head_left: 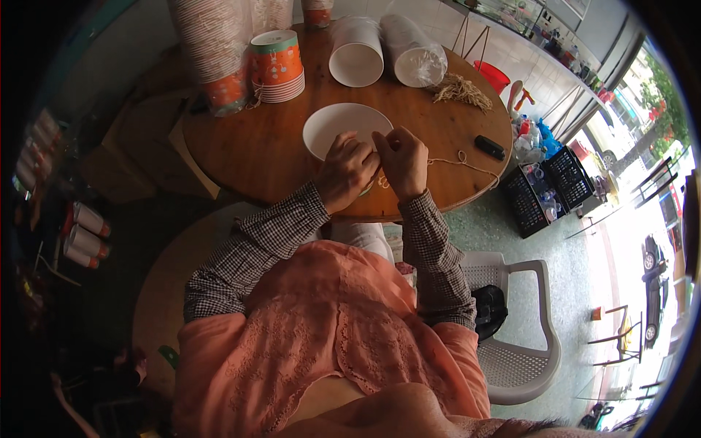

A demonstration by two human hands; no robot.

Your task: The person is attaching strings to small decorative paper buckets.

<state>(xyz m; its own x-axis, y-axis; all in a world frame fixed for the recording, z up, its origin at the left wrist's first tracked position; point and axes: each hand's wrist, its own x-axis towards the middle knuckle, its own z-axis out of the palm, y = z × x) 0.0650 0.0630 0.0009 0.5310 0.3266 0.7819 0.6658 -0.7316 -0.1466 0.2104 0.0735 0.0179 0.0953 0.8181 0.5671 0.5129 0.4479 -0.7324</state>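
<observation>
A wide white paper bucket (343, 124), its open mouth up, stands near the front edge of the round table. Just at its near rim, my left hand (347, 174) is closed with knuckles up; what its fingers hold is hidden. Close beside it on the right, my right hand (405, 159) is pinched, thumb against forefinger, on what looks like thin string. From beside that hand, a pale string (467, 163) trails over the wood to the table's right edge. Small loops of string show between my wrists.
Behind the bucket, the wooden table (241, 150) holds an orange-and-green bucket stack (277, 66), a tall wrapped stack (212, 58), two white wrapped stacks (355, 62) lying down, a straw-coloured string bundle (464, 91) and a black object (489, 147). A grey chair (537, 321) stands right.
</observation>
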